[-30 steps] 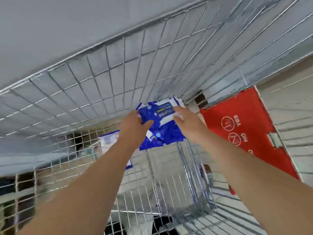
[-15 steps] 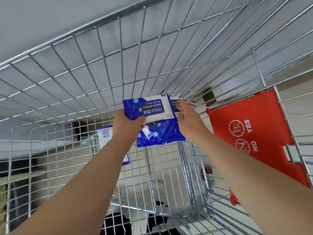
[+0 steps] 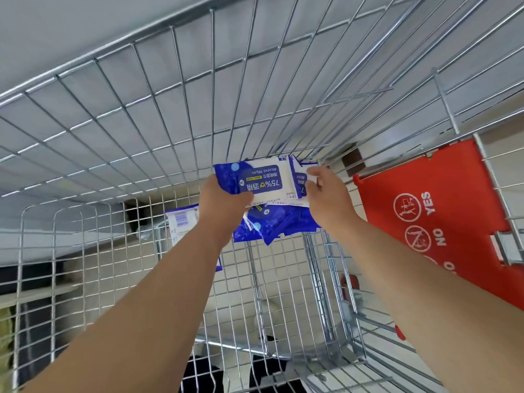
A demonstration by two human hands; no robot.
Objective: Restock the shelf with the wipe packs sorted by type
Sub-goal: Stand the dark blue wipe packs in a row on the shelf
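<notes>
The left hand [image 3: 224,201] grips one end of a blue wipe pack [image 3: 255,180]; the right hand [image 3: 330,199] pinches a second pack [image 3: 301,181] overlapping it. Both are held inside the wire cart [image 3: 170,114], above more blue packs [image 3: 275,225].

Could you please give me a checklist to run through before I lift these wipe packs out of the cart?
1. Left hand grips the top alcohol wipe pack: ok.
2. Right hand pinches a second pack: ok.
3. Both held packs the same type: cannot tell, second label partly covered.
4. Loose packs underneath free of the hands: cannot tell.
5. Shelf in view: not ok.
</notes>
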